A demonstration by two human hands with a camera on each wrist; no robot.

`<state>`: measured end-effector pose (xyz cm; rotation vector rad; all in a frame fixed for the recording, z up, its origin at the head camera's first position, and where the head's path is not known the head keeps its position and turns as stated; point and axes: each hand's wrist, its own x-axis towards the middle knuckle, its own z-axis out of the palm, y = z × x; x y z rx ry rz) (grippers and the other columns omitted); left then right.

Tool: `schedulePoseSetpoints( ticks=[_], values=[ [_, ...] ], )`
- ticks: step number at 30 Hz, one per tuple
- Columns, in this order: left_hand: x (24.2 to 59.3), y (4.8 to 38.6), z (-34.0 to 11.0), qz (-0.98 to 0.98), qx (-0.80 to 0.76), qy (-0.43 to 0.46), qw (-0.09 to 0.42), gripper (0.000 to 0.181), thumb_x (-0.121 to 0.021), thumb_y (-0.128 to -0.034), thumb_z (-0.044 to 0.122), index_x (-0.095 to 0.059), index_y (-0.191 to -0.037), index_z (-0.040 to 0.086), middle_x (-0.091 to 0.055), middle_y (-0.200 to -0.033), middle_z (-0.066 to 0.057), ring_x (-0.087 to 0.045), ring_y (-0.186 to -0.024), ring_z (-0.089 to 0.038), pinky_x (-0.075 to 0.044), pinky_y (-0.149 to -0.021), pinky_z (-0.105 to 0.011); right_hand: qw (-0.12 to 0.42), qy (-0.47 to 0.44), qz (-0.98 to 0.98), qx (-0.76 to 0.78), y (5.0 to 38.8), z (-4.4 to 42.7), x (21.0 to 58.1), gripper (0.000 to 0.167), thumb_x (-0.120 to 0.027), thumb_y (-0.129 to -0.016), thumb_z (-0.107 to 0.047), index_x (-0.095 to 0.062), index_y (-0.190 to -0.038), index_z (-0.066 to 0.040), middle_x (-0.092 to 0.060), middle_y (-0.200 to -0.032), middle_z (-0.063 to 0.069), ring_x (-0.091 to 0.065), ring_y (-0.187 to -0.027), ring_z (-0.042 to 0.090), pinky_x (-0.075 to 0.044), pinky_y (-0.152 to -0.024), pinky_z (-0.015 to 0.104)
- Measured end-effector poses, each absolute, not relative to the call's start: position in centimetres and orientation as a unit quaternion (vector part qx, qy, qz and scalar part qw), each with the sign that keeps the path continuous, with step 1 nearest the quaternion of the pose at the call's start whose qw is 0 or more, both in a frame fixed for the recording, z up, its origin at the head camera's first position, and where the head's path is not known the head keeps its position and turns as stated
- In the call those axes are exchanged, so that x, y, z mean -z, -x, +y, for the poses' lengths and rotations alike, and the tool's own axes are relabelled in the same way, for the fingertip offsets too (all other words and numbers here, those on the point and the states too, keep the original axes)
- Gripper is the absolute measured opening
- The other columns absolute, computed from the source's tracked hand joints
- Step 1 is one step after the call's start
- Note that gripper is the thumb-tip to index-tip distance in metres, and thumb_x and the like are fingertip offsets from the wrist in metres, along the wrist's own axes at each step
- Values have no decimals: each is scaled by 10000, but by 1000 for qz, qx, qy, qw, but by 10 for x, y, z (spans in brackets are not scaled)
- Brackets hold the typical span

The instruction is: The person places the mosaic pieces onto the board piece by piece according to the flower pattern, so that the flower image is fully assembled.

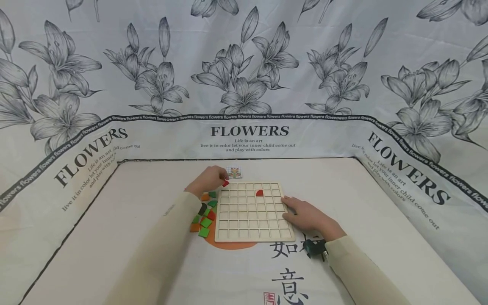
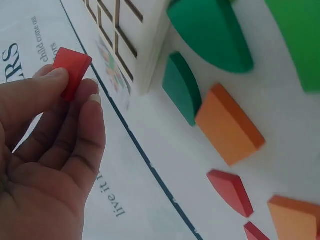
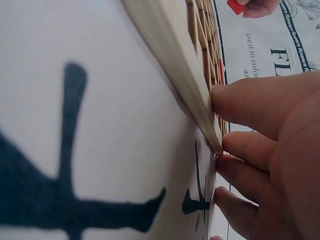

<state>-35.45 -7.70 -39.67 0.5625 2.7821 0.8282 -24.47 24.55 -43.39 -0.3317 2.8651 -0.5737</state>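
Reference: the grid board (image 1: 248, 216). Left hand (image 1: 209, 180) pinches a red piece (image 2: 73, 71) between thumb and fingers at the board's far-left corner; right hand (image 1: 308, 214) rests extended fingers against its right edge. Judgement: grip by the sides, line up corners with a cell, lower level, right hand steadying. Edges: loose pieces (image 1: 206, 222) crowd the board's left side (easily nudged, I think); a picture card (image 1: 236, 173) lies just beyond its far edge. More counter (image 1: 366, 203) room right of the board, past the hand.
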Motion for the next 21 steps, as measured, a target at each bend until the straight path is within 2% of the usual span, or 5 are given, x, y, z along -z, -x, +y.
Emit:
schedulePoseSetpoints(
  ticks=[16, 19, 21],
  values=[
    [398, 353, -36, 939, -236, -232, 97, 186, -573, -923, 26, -728, -1008, 83, -690, -1072, -54, -603, -1012, -193, -509, -871, -318, 103, 117, 968, 195, 248, 247, 437, 623, -518, -970, -340, -314, -1517, -125, -271, -1588, 124, -254, -1455, 377, -254, -1154, 532],
    [398, 352, -31, 939, -221, -250, 89, 174, -576, -922, 22, -726, -993, 73, -692, -1045, -50, -606, -1079, -207, -494, -931, -335, 102, 118, 968, 194, 248, 247, 437, 621, -518, -970, -338, -315, -1517, -125, -272, -1587, 125, -253, -1456, 377, -253, -1154, 533],
    [399, 352, -28, 939, -213, -257, 87, 171, -575, -919, 17, -728, -973, 72, -698, -1003, -45, -615, -1065, -203, -492, -935, -335, 100, 120, 969, 191, 247, 247, 437, 616, -518, -970, -333, -322, -1514, -120, -279, -1584, 129, -258, -1453, 379, -259, -1151, 534]
  ],
)
